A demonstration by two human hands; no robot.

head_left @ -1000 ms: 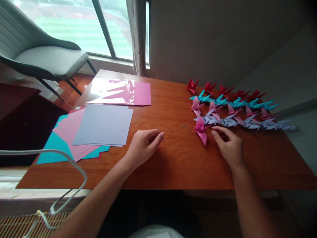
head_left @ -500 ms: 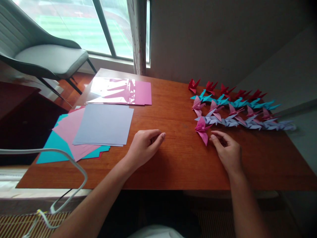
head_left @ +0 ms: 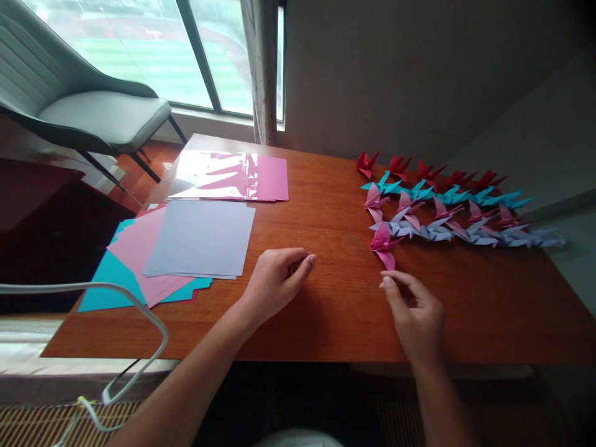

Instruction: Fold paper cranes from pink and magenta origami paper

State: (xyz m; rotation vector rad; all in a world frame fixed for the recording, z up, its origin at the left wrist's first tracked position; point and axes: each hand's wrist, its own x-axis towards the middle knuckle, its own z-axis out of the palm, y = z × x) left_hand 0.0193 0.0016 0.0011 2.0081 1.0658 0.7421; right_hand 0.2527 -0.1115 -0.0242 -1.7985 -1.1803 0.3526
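A magenta paper crane [head_left: 382,241] stands at the near left end of several rows of folded cranes. My right hand [head_left: 416,310] is just in front of it, thumb and forefinger drawn together by the crane's lowest tip. Whether they touch that tip, I cannot tell. I see nothing held in those fingers. My left hand [head_left: 279,282] rests on the wooden table [head_left: 335,310], its fingers curled in and the thumb against them, with no object showing. To its left lie pale lavender paper sheets [head_left: 202,239], over pink sheets [head_left: 139,242] and turquoise sheets [head_left: 112,282].
Behind the magenta crane run rows of lavender cranes [head_left: 435,231], pink cranes [head_left: 410,208], turquoise cranes [head_left: 421,191] and red cranes [head_left: 367,162]. A clear plastic packet [head_left: 212,177] of magenta paper lies at the back left. A white cable [head_left: 139,301] loops past the near left corner.
My right hand has moved left and toward me, from beside the magenta crane to in front of its lowest tip. My left hand keeps its place. The view has shifted slightly.
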